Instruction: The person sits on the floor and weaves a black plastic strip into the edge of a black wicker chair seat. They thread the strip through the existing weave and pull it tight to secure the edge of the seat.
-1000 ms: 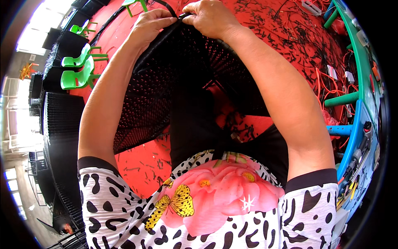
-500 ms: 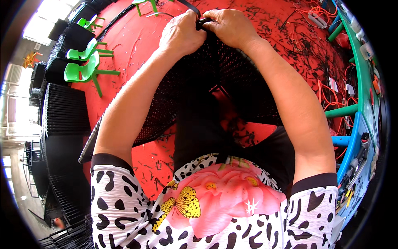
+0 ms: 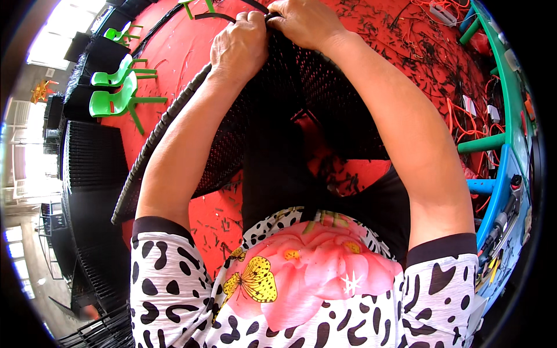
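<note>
A black woven wicker panel (image 3: 223, 153), perhaps part of a chair or basket, stands before my legs, its wrapped rim (image 3: 155, 134) curving down on the left. Fingers curled, my left hand (image 3: 239, 49) grips the panel's top edge, and a loose end of black flat strip (image 3: 213, 15) sticks out beside it. Close on its right, my right hand (image 3: 307, 24) pinches the black strip at the same edge. Another length of strip (image 3: 255, 5) runs up out of the picture between the hands. The fingertips of both hands are partly hidden.
Black strip scraps litter the red floor (image 3: 371, 43). Green plastic chairs (image 3: 119, 103) stand at left beside stacked black wicker pieces (image 3: 93, 156). At right, a blue and green table (image 3: 503, 191) carries tools, with orange cords (image 3: 464, 130) and power strips underneath.
Both hands have shifted slightly up and left along the panel's edge and moved a little apart. More of the wrapped rim shows beside my left forearm, and a loose strip end now shows above the left hand.
</note>
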`<state>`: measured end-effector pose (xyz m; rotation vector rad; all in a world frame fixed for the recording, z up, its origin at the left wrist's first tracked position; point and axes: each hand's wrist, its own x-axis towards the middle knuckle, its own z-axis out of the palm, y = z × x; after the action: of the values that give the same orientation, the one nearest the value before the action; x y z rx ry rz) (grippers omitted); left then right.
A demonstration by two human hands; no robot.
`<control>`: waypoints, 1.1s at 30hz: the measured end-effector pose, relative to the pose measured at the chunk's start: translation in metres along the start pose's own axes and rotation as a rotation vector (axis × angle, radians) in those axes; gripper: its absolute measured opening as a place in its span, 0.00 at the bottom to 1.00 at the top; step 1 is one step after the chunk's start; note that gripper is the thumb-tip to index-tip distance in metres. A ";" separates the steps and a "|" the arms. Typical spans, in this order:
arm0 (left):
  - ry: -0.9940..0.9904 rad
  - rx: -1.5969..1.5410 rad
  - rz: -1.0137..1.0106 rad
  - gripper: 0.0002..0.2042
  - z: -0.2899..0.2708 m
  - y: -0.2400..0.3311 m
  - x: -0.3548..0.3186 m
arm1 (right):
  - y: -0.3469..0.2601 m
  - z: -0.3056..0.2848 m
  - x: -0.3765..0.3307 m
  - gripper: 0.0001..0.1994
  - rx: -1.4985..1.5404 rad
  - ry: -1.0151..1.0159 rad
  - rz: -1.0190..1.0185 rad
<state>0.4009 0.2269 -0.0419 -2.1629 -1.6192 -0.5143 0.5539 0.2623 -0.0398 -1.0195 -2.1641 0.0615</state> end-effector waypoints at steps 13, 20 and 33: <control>0.035 -0.249 0.009 0.08 -0.005 -0.012 0.002 | -0.008 -0.003 0.020 0.12 -0.162 -0.207 -0.009; 0.110 -0.124 0.148 0.13 0.003 -0.013 -0.008 | 0.005 0.011 0.011 0.12 -0.080 0.011 -0.094; 0.089 -0.247 0.137 0.14 -0.006 -0.006 0.000 | 0.014 0.013 0.017 0.11 -0.083 -0.022 -0.030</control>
<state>0.3952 0.2254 -0.0359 -2.3694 -1.4113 -0.7917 0.5476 0.2861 -0.0436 -1.0373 -2.2175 -0.0318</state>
